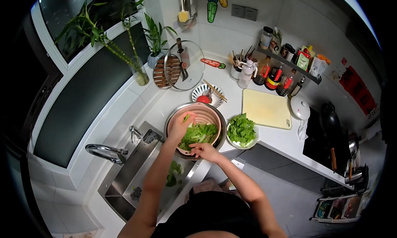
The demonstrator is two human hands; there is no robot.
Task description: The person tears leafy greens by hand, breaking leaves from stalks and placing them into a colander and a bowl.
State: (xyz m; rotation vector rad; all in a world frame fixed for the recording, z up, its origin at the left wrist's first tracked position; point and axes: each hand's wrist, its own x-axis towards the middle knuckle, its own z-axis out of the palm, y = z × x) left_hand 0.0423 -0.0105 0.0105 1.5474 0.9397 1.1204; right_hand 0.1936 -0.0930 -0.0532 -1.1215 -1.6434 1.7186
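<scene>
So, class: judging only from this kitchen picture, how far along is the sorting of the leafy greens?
Done: a white bowl beside the colander already holds a heap of picked leaves. In hand: the left hand lifts a leaf over the pink colander, while the right hand picks at greens near its front rim. Left: a good pile of greens remains in the colander, and a few leaves lie in the sink.

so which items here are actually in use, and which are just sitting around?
In use: left hand and right hand in the pink colander of leafy greens, metal bowl beneath, plate of picked leaves.

Lying about: cutting board, glass lid, faucet, sauce bottles.
</scene>
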